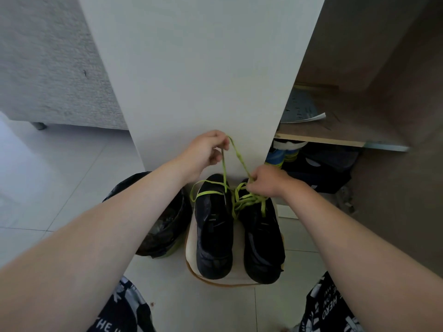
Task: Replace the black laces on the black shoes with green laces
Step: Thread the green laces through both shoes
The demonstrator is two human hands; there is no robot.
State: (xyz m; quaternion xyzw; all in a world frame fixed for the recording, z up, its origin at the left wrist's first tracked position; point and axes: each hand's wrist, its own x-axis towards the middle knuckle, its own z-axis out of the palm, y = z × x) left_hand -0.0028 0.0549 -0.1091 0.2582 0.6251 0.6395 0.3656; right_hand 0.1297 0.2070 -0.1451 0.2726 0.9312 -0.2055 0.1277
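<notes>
With left hand point(208, 149) and right hand point(263, 182) pinching the green lace point(239, 157) taut, threading the left shoe point(213, 226) continues; next, feed an eyelet.

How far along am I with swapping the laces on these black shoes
No black laces show on either shoe. The right shoe carries a crossed bundle of green lace near its top. In hand: your left hand lifts a green lace end while your right hand pinches the strand. Left: the left shoe shows only one loose green strand, so most threading remains.
</notes>
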